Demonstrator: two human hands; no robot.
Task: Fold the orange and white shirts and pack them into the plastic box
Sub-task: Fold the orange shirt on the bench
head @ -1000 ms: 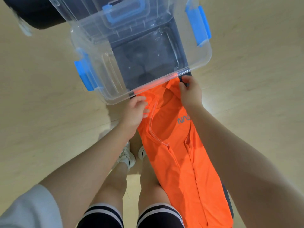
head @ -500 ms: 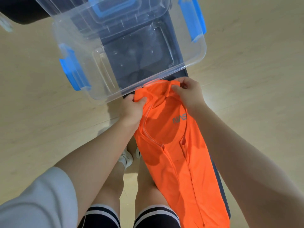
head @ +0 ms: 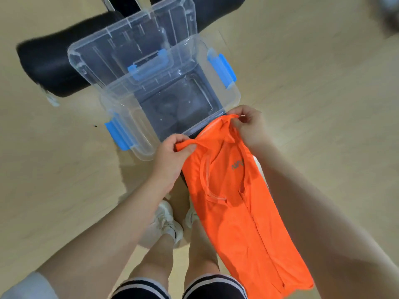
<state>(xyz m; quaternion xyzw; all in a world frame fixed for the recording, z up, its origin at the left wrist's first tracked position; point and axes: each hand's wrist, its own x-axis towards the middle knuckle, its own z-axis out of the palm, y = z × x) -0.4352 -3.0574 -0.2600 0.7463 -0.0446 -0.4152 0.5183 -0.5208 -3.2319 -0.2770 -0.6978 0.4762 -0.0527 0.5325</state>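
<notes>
An orange shirt [head: 244, 223], folded lengthwise into a long strip, hangs from both my hands in front of my legs. My left hand [head: 172, 160] pinches its top left corner. My right hand [head: 250, 126] grips the top right corner at the collar. A clear plastic box [head: 142, 134] with blue latches stands open just beyond my hands, and nothing lies inside it. Its clear lid [head: 121, 46] with a blue handle leans behind it. No white shirt is clearly in view.
The box rests on a dark surface, and black padded rolls [head: 51, 65] lie behind it. Light wooden floor [head: 323, 83] spreads on both sides. My white shoes [head: 166, 221] are below the shirt.
Both hands have lifted the shirt's top edge off the dark surface and drawn it back from the box's near rim. The view has tilted, showing more of the lid and black rolls.
</notes>
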